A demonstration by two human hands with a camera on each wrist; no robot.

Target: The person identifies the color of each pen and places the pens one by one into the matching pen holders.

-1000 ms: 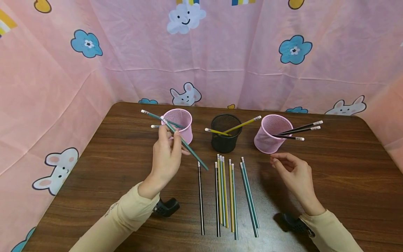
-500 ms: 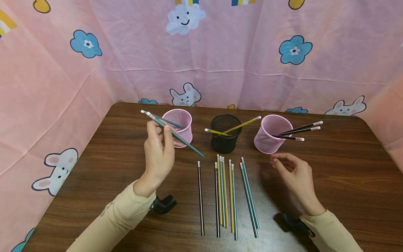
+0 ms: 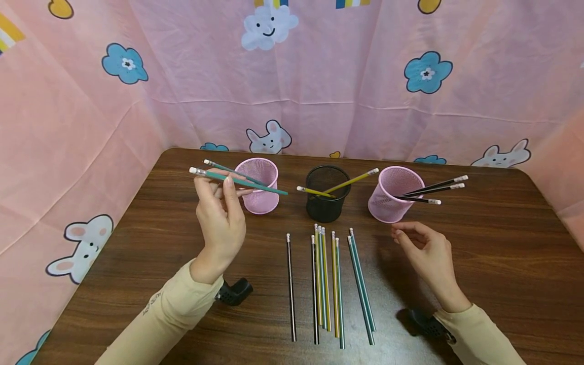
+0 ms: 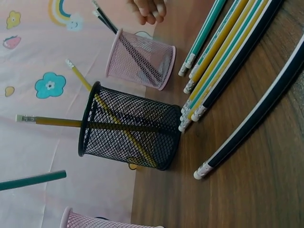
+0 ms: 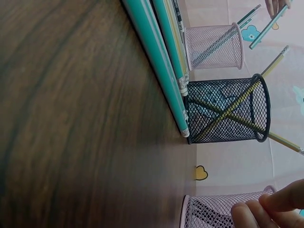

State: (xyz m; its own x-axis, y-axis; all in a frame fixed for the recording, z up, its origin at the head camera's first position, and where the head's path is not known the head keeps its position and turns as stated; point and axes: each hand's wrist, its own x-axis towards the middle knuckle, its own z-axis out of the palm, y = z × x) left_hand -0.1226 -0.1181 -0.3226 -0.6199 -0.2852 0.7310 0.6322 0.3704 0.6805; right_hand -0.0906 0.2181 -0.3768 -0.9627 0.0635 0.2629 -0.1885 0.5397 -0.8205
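Observation:
My left hand (image 3: 219, 225) pinches a teal pencil (image 3: 266, 189) near its white-eraser end. The pencil lies almost level over the left pink mesh cup (image 3: 261, 203), its bare end past the cup's right side. Another teal pencil (image 3: 223, 167) leans out of that cup to the left; the hand hides part of the cup. In the left wrist view the held pencil's tip (image 4: 52, 176) shows at lower left. My right hand (image 3: 429, 256) hangs loosely curled in front of the right pink mesh cup (image 3: 388, 203), holding nothing.
Between the pink cups stands a black mesh cup (image 3: 325, 209) with two yellow pencils (image 3: 358, 178). Several black pencils (image 3: 433, 188) lean from the right cup. Yellow, teal and black pencils (image 3: 326, 289) lie in front, with a lone black pencil (image 3: 291, 289) to their left.
My left hand has moved left with the teal pencil and turned it from a steep slant to nearly level. The right hand has stayed where it was.

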